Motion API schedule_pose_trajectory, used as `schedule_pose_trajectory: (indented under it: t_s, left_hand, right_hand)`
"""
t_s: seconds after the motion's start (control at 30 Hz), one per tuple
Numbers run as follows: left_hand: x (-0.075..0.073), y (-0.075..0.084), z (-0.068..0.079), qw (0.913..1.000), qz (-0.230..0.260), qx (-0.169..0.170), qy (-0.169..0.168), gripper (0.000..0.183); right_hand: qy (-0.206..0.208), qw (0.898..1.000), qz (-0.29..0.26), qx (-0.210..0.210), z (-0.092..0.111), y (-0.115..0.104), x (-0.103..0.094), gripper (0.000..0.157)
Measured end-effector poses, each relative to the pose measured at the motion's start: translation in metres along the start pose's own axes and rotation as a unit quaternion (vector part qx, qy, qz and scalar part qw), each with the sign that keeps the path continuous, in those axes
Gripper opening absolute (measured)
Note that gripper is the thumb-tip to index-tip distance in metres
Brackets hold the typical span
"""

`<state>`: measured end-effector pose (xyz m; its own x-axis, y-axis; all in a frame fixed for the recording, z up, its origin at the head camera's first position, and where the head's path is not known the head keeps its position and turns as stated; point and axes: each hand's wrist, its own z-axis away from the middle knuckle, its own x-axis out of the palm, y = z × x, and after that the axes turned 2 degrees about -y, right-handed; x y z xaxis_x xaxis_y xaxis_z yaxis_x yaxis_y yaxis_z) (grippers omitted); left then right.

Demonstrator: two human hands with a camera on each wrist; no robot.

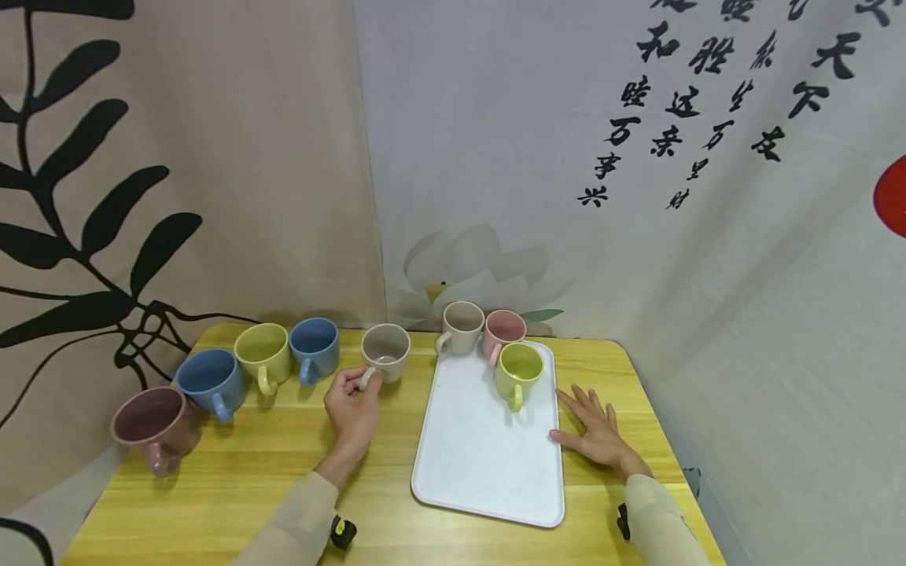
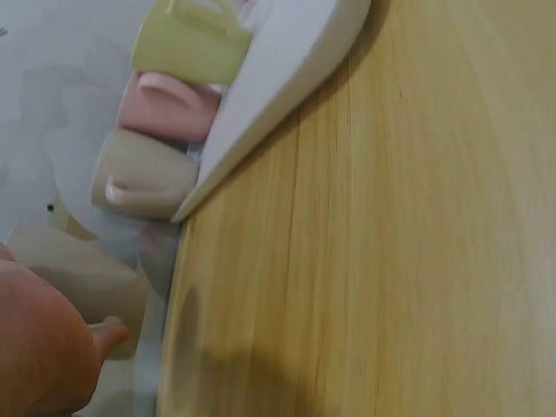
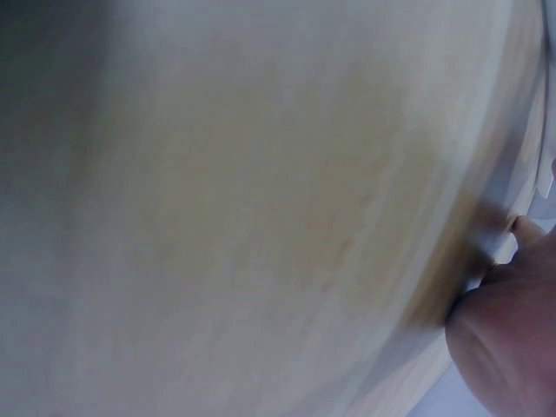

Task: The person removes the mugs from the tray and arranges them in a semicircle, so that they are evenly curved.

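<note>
My left hand (image 1: 354, 417) pinches the handle of a beige mug (image 1: 385, 350) standing left of the white tray (image 1: 488, 464). In the left wrist view, that beige mug (image 2: 82, 282) is partly covered by the hand, and a shadow falls on the wood beside it. Fingers spread, my right hand (image 1: 594, 431) rests at the tray's right edge with the thumb right at the rim. Grouped at the tray's far end are another beige mug (image 1: 463, 328), a pink mug (image 1: 505, 334) and a yellow-green mug (image 1: 520, 369).
Along the left of the wooden table (image 1: 283, 472) stand a mauve mug (image 1: 156, 424), a blue mug (image 1: 211, 381), a yellow-green mug (image 1: 263, 352) and a second blue mug (image 1: 314, 346). A printed curtain (image 1: 467, 141) hangs just behind the table's back edge.
</note>
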<state>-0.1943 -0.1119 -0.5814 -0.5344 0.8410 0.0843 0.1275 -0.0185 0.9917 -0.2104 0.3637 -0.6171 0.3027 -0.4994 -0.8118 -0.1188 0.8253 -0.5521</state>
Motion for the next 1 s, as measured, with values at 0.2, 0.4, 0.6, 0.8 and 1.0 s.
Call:
schedule_pose_trajectory:
  t_s: [0.2, 0.4, 0.6, 0.8, 1.0]
  left_hand:
    - [-0.009, -0.010, -0.010, 0.9999, -0.003, -0.003, 0.011, 0.021]
    - [-0.015, -0.014, -0.015, 0.9997, 0.001, -0.012, 0.023, 0.024]
    - [-0.018, -0.016, -0.018, 0.9991, 0.004, -0.022, 0.035, 0.024]
    - [-0.020, -0.018, -0.021, 0.9986, -0.003, -0.029, 0.044, 0.024]
    - [-0.022, -0.017, -0.024, 0.9982, -0.008, -0.032, 0.050, 0.025]
  right_hand:
    - [-0.002, 1.000, 0.004, 0.003, -0.001, 0.001, 0.001, 0.094]
    - [-0.003, 1.000, 0.003, 0.002, -0.001, 0.002, 0.001, 0.094]
    - [-0.004, 1.000, 0.004, 0.006, -0.001, 0.003, 0.001, 0.094]
    - [-0.002, 1.000, 0.003, 0.002, -0.001, 0.002, 0.001, 0.094]
    - [0.000, 1.000, 0.003, 0.003, -0.001, 0.002, -0.001, 0.094]
